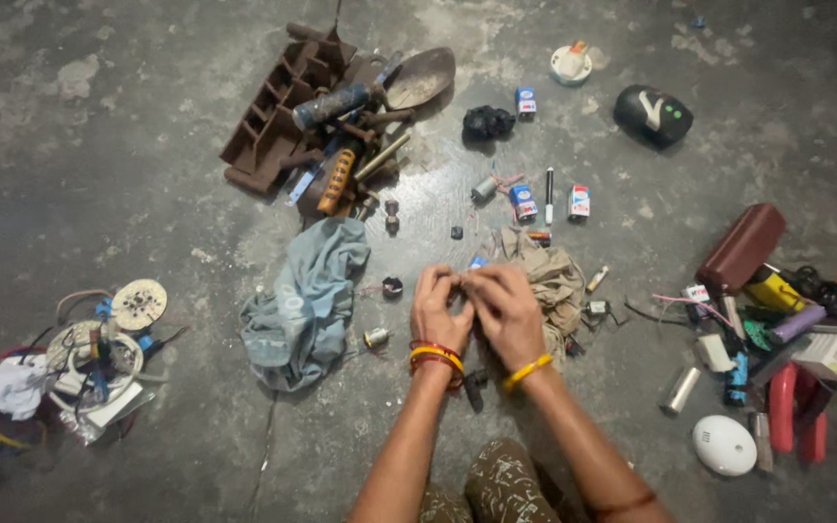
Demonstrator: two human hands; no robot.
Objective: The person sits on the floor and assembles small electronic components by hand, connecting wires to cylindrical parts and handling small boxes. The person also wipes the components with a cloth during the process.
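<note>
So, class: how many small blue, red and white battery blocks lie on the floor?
3 clearly: battery block beside the black lump, second block and third block flanking the pen. More may hide among the clutter.

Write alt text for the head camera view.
A person's left hand and right hand meet fingertip to fingertip over a grey concrete floor, working something too small to identify. Around them lie a blue-grey cloth, small batteries, rusty tools and wires.

A rough grey concrete floor fills the view, stained with pale patches and worn darker and glossier toward the middle. A thin crack runs down it near the lower edge. Light is dim and even.
</note>
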